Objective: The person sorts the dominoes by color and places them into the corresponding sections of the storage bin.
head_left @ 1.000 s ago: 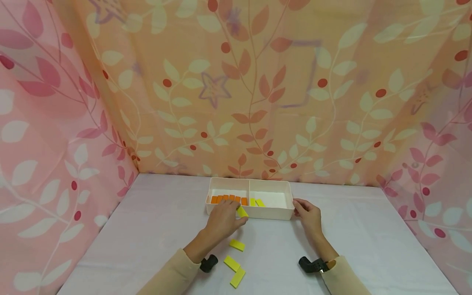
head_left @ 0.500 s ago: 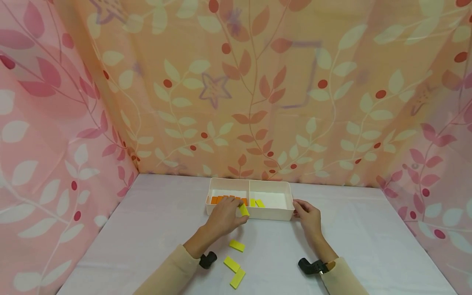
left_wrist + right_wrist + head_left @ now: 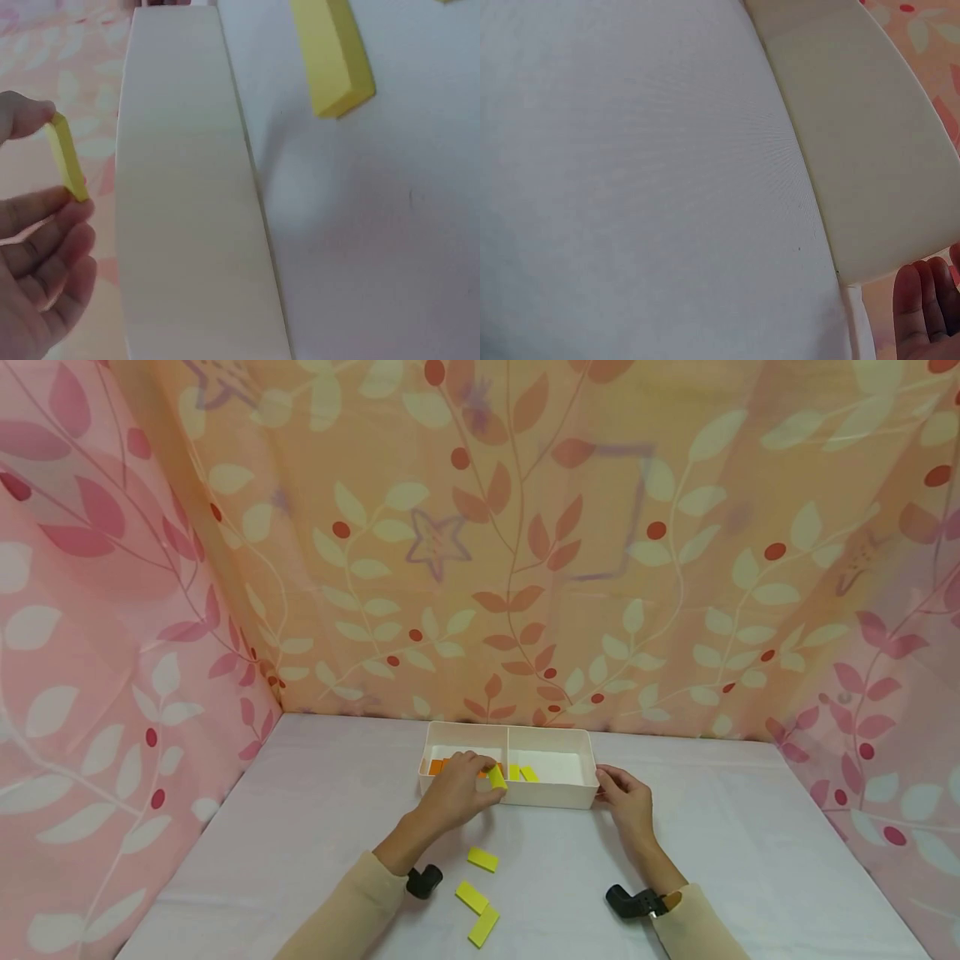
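Note:
My left hand [image 3: 453, 795] pinches a yellow block [image 3: 498, 777] between thumb and fingertips, above the front wall of a white two-part box [image 3: 551, 794]. The left wrist view shows the held block [image 3: 67, 156] standing on end between the fingers. My right hand [image 3: 630, 797] holds the right end of the box, its fingers [image 3: 909, 296] at the end wall in the right wrist view. Orange blocks [image 3: 436, 767] lie in the left compartment, partly hidden by the left hand. Two yellow blocks [image 3: 528, 773] are in the right compartment, near the divider.
Three loose yellow blocks lie on the white tablecloth [image 3: 322, 827] in front of the box, the closest to it being a single block [image 3: 482, 860]. Behind the table hangs a leaf-patterned curtain [image 3: 360, 568]. Each wrist wears a black camera [image 3: 633, 902].
The yellow block in my left hand has turned more upright and shifted slightly right. The left hand's fingers have lifted a little, while my right hand keeps its place at the box.

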Tool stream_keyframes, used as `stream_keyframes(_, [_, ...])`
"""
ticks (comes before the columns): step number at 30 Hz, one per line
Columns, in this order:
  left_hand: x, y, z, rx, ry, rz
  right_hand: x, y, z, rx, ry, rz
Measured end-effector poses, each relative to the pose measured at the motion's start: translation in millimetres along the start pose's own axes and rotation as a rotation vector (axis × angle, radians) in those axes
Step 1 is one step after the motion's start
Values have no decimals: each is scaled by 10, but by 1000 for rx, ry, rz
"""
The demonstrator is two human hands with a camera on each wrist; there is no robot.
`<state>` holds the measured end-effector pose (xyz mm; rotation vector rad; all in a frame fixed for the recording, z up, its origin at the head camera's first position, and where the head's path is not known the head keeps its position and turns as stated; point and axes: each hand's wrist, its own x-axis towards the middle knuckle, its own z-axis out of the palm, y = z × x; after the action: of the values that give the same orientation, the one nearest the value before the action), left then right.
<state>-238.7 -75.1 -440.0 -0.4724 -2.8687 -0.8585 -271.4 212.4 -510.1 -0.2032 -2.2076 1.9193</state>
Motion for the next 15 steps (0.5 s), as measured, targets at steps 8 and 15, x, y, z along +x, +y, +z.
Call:
stream_keyframes(8, [74,-85,-39,-43,45,23,-7,-1,-1,-3,0,24])
stream_keyframes(15, [117,-90,-42,-25,72,53,-11,-22,-5,-10,-13,28])
